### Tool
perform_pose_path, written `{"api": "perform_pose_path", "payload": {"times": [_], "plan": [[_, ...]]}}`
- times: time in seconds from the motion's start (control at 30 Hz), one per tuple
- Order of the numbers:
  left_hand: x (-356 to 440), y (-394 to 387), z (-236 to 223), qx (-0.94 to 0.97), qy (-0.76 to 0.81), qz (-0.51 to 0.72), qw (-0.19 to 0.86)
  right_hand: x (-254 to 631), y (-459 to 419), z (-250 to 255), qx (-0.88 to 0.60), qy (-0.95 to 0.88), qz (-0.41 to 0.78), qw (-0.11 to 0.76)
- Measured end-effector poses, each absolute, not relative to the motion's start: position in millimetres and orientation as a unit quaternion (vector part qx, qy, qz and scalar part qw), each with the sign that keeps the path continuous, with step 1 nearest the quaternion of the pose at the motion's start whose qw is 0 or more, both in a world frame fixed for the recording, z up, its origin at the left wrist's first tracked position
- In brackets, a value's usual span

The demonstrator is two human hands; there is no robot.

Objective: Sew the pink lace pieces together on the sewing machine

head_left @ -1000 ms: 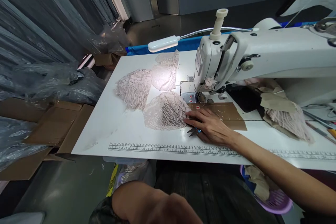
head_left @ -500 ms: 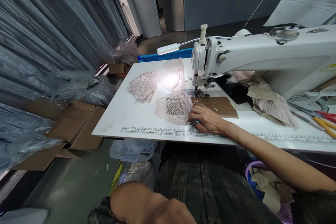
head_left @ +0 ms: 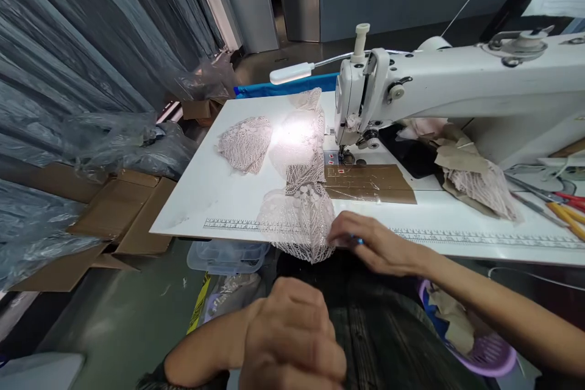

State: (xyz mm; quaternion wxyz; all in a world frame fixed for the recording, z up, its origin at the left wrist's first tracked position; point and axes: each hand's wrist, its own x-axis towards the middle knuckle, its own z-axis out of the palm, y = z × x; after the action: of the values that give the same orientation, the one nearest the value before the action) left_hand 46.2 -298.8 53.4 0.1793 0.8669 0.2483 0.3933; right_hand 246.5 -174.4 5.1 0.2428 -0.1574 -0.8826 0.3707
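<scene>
My right hand (head_left: 372, 241), with a blue ring on one finger, pinches the right edge of a pale pink lace piece (head_left: 299, 213) at the table's front edge. The lower part of this lace hangs over the edge. Behind it, more pink lace (head_left: 297, 134) lies under the lamp's light, left of the presser foot (head_left: 342, 155); the pieces overlap, and I cannot tell whether they are joined. Another folded lace piece (head_left: 245, 143) lies farther left. Close to the camera, my left hand (head_left: 295, 335) is closed in front of my body; whatever its fingers hold is hidden.
A white sewing machine (head_left: 457, 82) stands at the right, with a small lamp (head_left: 291, 73) beside its head. Brown tape (head_left: 370, 184) covers part of the tabletop. Scissors (head_left: 569, 216) lie far right. A purple basket (head_left: 493, 359) holds scraps below; cardboard boxes (head_left: 141, 213) sit left.
My right hand has drawn the lace piece toward me, partly over the table edge, uncovering lace behind it. My left hand has risen into view. The camera view has shifted slightly.
</scene>
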Motion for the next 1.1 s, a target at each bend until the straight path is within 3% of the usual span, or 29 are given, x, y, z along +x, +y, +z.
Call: {"api": "perform_pose_path", "payload": {"times": [0.1,0.23,0.5,0.87,1.1], "plan": [[42,-263,46,0.823,0.232,0.493,0.165,253,-143,7,-0.326,-0.846,0.355,0.227],[34,-217,25,0.881,0.29,0.367,0.071,249,-108,14,-0.47,-0.812,0.327,0.109],[22,-191,-3,0.879,0.424,0.214,-0.047,227,-82,22,-0.483,-0.827,0.287,0.01],[25,-191,-4,0.87,0.437,0.226,-0.044,206,-80,22,-0.482,-0.851,0.206,-0.046],[19,-190,2,0.874,0.433,0.22,-0.007,228,-89,20,-0.488,-0.859,0.15,-0.039]]}}
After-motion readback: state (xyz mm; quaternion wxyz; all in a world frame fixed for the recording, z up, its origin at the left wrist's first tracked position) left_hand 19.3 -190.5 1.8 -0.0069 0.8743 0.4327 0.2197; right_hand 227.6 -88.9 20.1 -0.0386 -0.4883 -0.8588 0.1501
